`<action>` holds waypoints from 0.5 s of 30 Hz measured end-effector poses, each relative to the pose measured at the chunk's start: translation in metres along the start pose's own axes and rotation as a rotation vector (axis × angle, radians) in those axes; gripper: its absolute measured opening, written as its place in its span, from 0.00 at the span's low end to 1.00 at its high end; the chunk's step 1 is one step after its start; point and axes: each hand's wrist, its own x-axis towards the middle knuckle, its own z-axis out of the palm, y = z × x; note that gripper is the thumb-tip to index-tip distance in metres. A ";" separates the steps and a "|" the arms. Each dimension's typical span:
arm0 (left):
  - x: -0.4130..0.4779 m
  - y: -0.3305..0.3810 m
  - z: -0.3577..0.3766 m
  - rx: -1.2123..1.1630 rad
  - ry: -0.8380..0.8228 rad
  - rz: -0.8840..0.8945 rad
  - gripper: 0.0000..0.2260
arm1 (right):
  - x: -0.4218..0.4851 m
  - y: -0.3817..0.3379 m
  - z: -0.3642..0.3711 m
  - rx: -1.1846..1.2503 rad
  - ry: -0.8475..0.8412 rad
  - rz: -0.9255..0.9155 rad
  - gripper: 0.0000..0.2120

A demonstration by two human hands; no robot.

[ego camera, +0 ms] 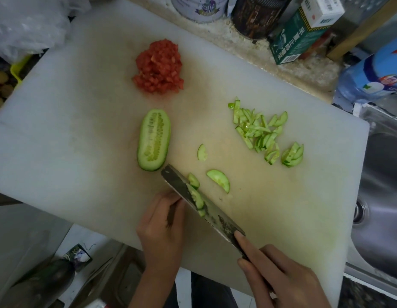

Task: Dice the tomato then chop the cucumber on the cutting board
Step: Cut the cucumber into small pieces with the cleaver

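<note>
A heap of diced tomato [159,67] lies at the back of the white cutting board [59,134]. A cucumber half [154,140] rests cut face up in the board's middle. Thin cucumber slices [263,134] are piled to the right, and two loose half-moons [219,180] lie closer to me. My right hand [280,278] grips the handle of a cleaver [202,205], index finger along the blade. Cucumber slices cling to the blade's right face. My left hand [163,227] presses down beside the blade's left face; what its fingers hold is hidden.
Tins [198,7], a dark jar [257,16] and a green carton [297,38] stand behind the board. A blue bottle [375,74] lies at the right above a steel sink [384,196]. A plastic bag [28,25] sits at the back left.
</note>
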 end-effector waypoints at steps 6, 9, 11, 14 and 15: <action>0.003 0.002 0.001 0.028 0.015 0.057 0.08 | 0.012 0.008 0.012 0.194 0.004 0.084 0.17; 0.003 0.000 0.001 0.025 0.020 0.068 0.07 | 0.020 0.009 0.015 0.293 0.032 0.118 0.16; 0.002 -0.001 0.001 0.015 0.021 0.065 0.07 | 0.019 0.006 0.009 0.402 0.077 0.154 0.16; 0.001 -0.002 0.001 -0.021 0.029 0.027 0.07 | 0.012 0.003 -0.003 0.442 0.091 0.132 0.14; 0.001 -0.002 0.001 -0.035 0.035 0.013 0.07 | 0.010 0.002 -0.007 0.388 0.075 0.103 0.14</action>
